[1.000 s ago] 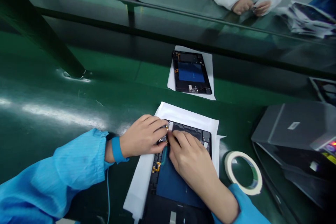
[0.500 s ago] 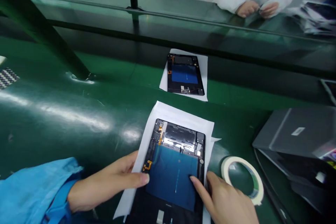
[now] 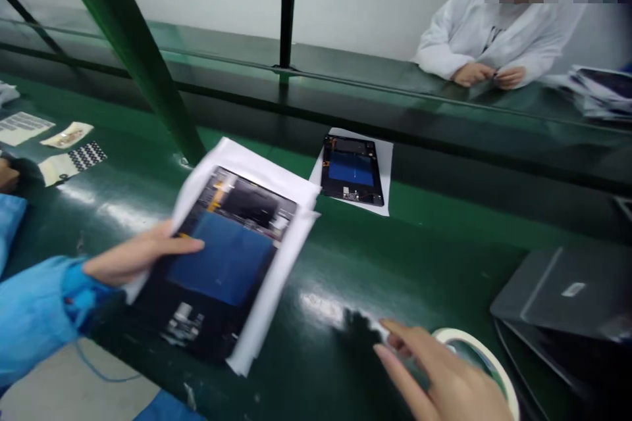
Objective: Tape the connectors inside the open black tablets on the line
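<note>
My left hand (image 3: 143, 251) grips an opened tablet (image 3: 222, 260) by its left edge, thumb on top, together with the white paper (image 3: 269, 174) under it. The tablet is tilted and lifted off the bench, its blue battery panel, orange flex cable and small circuit board showing. My right hand (image 3: 439, 368) is apart from it over the bench at the lower right, fingers spread and holding nothing. Beside that hand lies a roll of cream masking tape (image 3: 474, 342), partly hidden by it. A second opened tablet (image 3: 351, 171) rests on white paper farther back.
A grey bin-like case (image 3: 567, 289) stands at the right. Sticker sheets (image 3: 74, 161) lie at the left, near another person's blue sleeve (image 3: 10, 223). A green post (image 3: 133, 59) rises from the bench (image 3: 434, 237). Across the rail, a person in white (image 3: 454, 46) works with both hands.
My left hand has lifted the tablet and paper and carried them left. The right hand has let go of the tablet and opened. The view has turned left and up.
</note>
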`<move>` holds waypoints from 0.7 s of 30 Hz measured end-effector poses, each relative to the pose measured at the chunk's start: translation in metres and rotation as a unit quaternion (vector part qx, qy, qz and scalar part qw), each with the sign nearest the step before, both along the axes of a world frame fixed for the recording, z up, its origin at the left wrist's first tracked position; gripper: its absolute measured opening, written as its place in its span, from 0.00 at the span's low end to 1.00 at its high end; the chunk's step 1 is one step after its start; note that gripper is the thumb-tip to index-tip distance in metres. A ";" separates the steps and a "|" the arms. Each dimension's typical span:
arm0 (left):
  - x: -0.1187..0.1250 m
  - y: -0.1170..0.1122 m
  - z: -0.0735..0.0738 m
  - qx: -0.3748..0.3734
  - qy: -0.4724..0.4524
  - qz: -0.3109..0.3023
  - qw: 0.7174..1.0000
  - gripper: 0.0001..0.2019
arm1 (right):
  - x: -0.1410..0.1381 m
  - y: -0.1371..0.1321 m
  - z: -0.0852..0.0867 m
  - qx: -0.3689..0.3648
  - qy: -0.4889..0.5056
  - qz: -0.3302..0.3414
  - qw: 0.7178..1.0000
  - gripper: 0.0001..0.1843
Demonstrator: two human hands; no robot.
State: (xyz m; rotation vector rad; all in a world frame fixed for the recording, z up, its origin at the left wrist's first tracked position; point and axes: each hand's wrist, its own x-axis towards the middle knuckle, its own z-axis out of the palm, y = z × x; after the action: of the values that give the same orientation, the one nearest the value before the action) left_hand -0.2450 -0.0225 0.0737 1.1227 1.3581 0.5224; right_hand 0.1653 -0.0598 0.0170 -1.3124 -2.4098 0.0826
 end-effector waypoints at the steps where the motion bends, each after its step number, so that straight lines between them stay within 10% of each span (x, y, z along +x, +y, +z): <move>1: -0.028 0.005 0.003 0.017 0.057 0.006 0.998 0.18 | -0.001 0.010 0.003 0.046 -0.019 -0.019 0.999 0.16; 4: -0.093 0.020 0.003 0.131 0.280 0.023 0.951 0.26 | -0.014 0.059 0.006 0.121 -0.118 -0.082 0.982 0.17; 9: -0.120 0.035 0.000 0.272 0.482 0.023 0.832 0.28 | -0.045 0.165 0.000 -0.018 -0.279 -0.150 0.948 0.12; 13: -0.084 0.013 0.007 0.390 0.565 0.021 0.727 0.30 | -0.053 0.217 -0.003 -0.067 -0.313 -0.100 0.942 0.11; 21: 0.035 -0.033 -0.018 0.493 0.438 -0.165 0.734 0.11 | -0.067 0.235 -0.002 -0.080 -0.364 -0.009 0.928 0.10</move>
State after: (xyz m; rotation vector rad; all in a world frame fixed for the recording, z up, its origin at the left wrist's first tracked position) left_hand -0.2102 -0.0556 0.0554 2.6986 1.6010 0.4513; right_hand 0.0980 0.1755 0.0145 -1.6551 -3.0488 -0.2684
